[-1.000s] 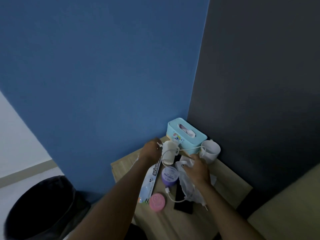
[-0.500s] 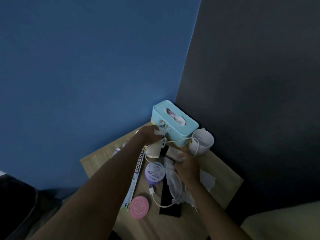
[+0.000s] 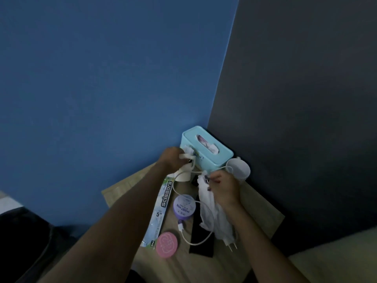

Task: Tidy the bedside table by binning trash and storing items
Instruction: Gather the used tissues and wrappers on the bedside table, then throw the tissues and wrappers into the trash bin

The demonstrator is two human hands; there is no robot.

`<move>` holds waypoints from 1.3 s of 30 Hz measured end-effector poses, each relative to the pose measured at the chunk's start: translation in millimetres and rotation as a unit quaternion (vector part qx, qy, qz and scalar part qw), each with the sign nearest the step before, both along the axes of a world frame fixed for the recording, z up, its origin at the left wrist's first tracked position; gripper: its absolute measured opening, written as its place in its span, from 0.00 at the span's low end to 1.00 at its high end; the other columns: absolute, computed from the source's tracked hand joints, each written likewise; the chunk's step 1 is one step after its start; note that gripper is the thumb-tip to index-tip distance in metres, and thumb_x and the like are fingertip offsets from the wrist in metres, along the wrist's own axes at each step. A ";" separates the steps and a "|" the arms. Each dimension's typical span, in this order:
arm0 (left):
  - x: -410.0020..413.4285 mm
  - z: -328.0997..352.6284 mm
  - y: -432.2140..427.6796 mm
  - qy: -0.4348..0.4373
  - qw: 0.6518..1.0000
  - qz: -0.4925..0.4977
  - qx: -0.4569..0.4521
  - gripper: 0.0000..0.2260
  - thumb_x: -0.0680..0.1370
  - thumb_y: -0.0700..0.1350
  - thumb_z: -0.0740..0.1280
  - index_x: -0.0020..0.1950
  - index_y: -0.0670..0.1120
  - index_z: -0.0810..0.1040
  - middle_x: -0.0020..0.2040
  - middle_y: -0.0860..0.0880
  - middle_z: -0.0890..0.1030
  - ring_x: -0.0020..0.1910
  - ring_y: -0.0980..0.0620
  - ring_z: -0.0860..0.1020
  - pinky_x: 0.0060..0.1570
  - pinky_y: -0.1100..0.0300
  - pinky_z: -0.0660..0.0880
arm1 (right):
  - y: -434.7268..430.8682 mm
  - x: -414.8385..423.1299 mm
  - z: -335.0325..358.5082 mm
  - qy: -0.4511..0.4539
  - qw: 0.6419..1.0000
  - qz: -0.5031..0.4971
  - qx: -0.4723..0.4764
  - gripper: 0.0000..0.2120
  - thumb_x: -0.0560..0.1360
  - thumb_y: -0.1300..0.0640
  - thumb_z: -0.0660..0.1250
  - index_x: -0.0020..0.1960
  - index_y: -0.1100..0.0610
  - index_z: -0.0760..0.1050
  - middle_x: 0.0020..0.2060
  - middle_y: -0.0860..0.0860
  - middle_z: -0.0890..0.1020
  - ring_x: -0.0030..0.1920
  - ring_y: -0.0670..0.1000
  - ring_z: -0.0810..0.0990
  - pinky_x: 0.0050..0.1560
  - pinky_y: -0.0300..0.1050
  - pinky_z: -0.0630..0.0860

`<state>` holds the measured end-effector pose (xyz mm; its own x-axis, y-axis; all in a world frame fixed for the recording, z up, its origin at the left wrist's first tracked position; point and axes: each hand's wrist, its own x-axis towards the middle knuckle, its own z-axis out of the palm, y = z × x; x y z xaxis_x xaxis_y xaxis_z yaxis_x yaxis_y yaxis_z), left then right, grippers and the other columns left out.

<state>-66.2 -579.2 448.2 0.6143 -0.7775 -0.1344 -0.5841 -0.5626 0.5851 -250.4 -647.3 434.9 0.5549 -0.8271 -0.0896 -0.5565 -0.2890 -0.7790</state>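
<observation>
Both hands grip the white cable [image 3: 212,170] near the table's [image 3: 259,203] far corner: left hand [image 3: 173,160] closed on its coil, right hand [image 3: 223,185] pinching cable and crumpled tissue [image 3: 210,209]; the cable between them lies left-right.

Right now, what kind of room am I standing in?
Probably a bedroom corner: a small wooden bedside table against two walls, holding a tissue box, a white mug and a charger cable.

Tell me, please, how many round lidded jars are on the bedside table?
2. The purple jar stands mid-table beside the scissors pack; the pink jar sits nearer the front edge. Others may be hidden under the hands or the white bag.
</observation>
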 end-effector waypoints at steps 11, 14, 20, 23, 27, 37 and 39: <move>-15.2 105.2 61.3 -0.087 0.990 0.053 -0.102 0.10 0.74 0.50 0.69 0.44 0.44 0.81 0.45 0.40 0.83 0.48 0.39 0.79 0.44 0.53 0.73 | 20.0 19.3 128.2 -0.148 0.986 -0.003 -0.073 0.07 0.73 0.66 0.66 0.46 0.56 0.78 0.38 0.52 0.83 0.34 0.48 0.83 0.42 0.47 0.82; -22.9 119.7 80.9 -0.101 0.988 0.059 -0.101 0.10 0.75 0.50 0.69 0.46 0.44 0.81 0.47 0.40 0.83 0.48 0.39 0.79 0.44 0.53 0.73 | 36.1 18.6 132.3 -0.151 0.986 0.010 -0.067 0.08 0.73 0.67 0.65 0.45 0.55 0.77 0.37 0.52 0.83 0.34 0.50 0.84 0.45 0.52 0.82; -33.8 124.8 130.2 -0.104 0.986 0.086 -0.099 0.11 0.75 0.51 0.69 0.49 0.43 0.81 0.49 0.40 0.82 0.49 0.39 0.78 0.41 0.56 0.69 | 72.0 25.5 131.2 -0.140 0.987 0.041 -0.063 0.07 0.73 0.67 0.66 0.44 0.56 0.77 0.41 0.56 0.84 0.31 0.48 0.82 0.38 0.42 0.81; -38.7 111.2 169.5 -0.101 0.984 0.120 -0.089 0.12 0.76 0.51 0.67 0.49 0.43 0.80 0.50 0.39 0.81 0.49 0.38 0.78 0.42 0.54 0.71 | 101.1 41.5 115.8 -0.100 0.990 0.082 -0.047 0.09 0.72 0.67 0.67 0.42 0.54 0.77 0.42 0.56 0.84 0.28 0.46 0.82 0.37 0.41 0.81; -45.7 84.8 242.9 -0.081 0.980 0.173 -0.047 0.12 0.78 0.48 0.64 0.53 0.41 0.79 0.53 0.38 0.81 0.52 0.37 0.78 0.44 0.53 0.71 | 156.3 52.9 82.3 -0.006 0.986 0.160 -0.038 0.08 0.72 0.64 0.65 0.38 0.53 0.78 0.39 0.53 0.85 0.36 0.52 0.84 0.43 0.44 0.81; -67.3 11.7 477.4 -0.045 0.913 0.402 0.055 0.10 0.78 0.43 0.60 0.55 0.43 0.78 0.54 0.42 0.81 0.54 0.40 0.79 0.48 0.53 0.73 | 355.4 98.4 27.9 0.054 0.915 0.399 -0.005 0.16 0.73 0.66 0.66 0.34 0.47 0.73 0.37 0.51 0.82 0.37 0.55 0.83 0.45 0.54 0.81; -61.8 8.1 504.4 -0.039 0.903 0.424 0.060 0.10 0.78 0.42 0.60 0.54 0.42 0.78 0.53 0.40 0.81 0.53 0.38 0.78 0.46 0.54 0.72 | 382.6 115.0 33.3 0.029 0.912 0.410 0.018 0.15 0.74 0.67 0.65 0.35 0.49 0.74 0.34 0.49 0.81 0.33 0.52 0.83 0.43 0.51 0.82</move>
<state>-128.0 -74.8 456.3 0.9930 -0.0048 -0.1180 0.0511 -0.8834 0.4659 -135.4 -264.8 468.2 0.9787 -0.1325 -0.1570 -0.2053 -0.6004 -0.7729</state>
